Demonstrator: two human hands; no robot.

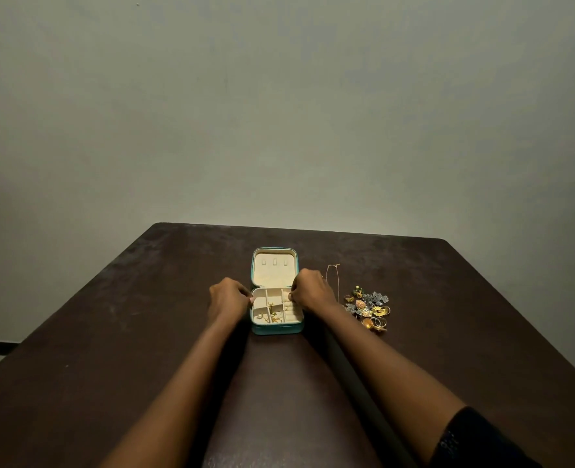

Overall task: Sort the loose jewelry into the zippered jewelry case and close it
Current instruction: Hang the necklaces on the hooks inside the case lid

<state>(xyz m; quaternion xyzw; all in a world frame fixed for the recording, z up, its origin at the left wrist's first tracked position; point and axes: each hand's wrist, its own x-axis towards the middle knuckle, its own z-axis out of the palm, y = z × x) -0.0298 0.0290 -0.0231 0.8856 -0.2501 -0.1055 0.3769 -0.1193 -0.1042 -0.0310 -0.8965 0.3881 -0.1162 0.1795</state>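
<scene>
Though open, case (pixel 276 329) beside right grip (pixel 313 292) (touching)

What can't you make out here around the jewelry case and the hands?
All in the head view.
The left hand and right hand: fingers tucked behind knuckles, grip unclear.
Pieces inside the jewelry case: too small to identify.
The loose jewelry pile: pieces overlap, uncountable.

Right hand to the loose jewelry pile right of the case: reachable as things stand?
Probably yes. The right hand is at the right edge of the case, and the pile lies on the table just beyond it. Only the thin necklace chain lies between, flat, so nothing blocks.
</scene>
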